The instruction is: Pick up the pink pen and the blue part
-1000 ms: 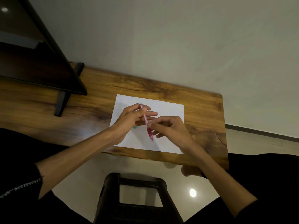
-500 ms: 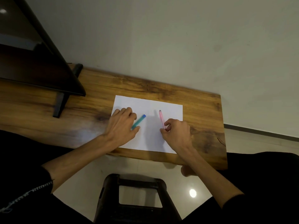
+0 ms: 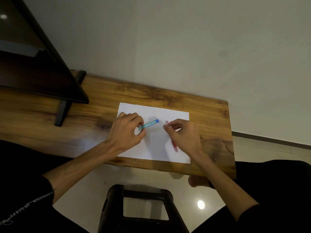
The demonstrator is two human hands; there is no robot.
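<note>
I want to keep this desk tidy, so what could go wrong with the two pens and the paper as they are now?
1. The white sheet reaches almost to the near edge of the wooden table; a nudge from either wrist could push it over the edge.
2. The right hand holds the pink pen near that same edge; if it slipped free, it might roll to the floor.
3. The left hand pinches only the end of the teal pen, so it may tip out.

Two pens (one teal pen (image 3: 149, 123), one pink pen (image 3: 174, 145)), one paper sheet (image 3: 156, 145), two hands
</note>
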